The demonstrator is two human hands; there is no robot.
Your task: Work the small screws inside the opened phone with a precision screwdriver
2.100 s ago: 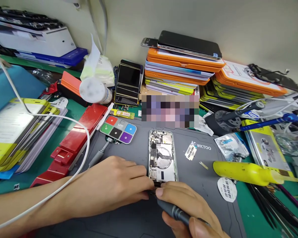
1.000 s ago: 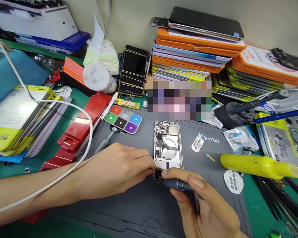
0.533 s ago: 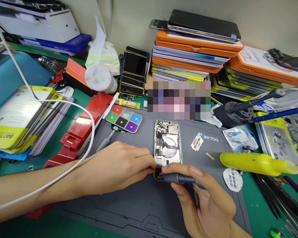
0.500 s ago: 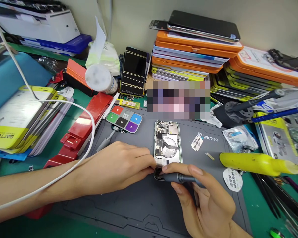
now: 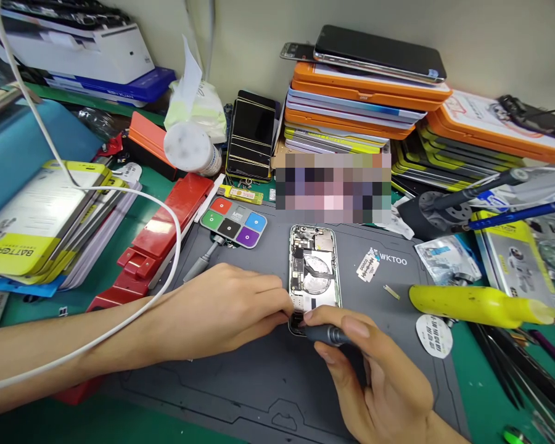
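An opened phone point(image 5: 315, 265) lies on the grey work mat point(image 5: 240, 394), its inner parts and a round coil showing. My left hand point(image 5: 254, 308) has its fingers pressed together at the phone's lower left edge; whether something small is between the fingertips is hidden. My right hand point(image 5: 379, 364) grips a dark grey screwdriver point(image 5: 328, 333), held nearly flat, with its front end at the phone's lower end. The right index finger reaches along the tool to the phone. The screwdriver's tip cannot be made out.
A five-colour magnetic pad point(image 5: 234, 223) and another screwdriver point(image 5: 203, 260) lie to the left. On the right are a razor blade point(image 5: 367, 265), a yellow bottle point(image 5: 462, 304) and tweezers point(image 5: 499, 364). A white cable point(image 5: 178, 240) crosses my left forearm. Orange boxes point(image 5: 370, 92) stand stacked behind.
The view has shifted slightly. My right thumb and fingers have moved a little on the screwdriver; my left hand stays at the phone's edge.
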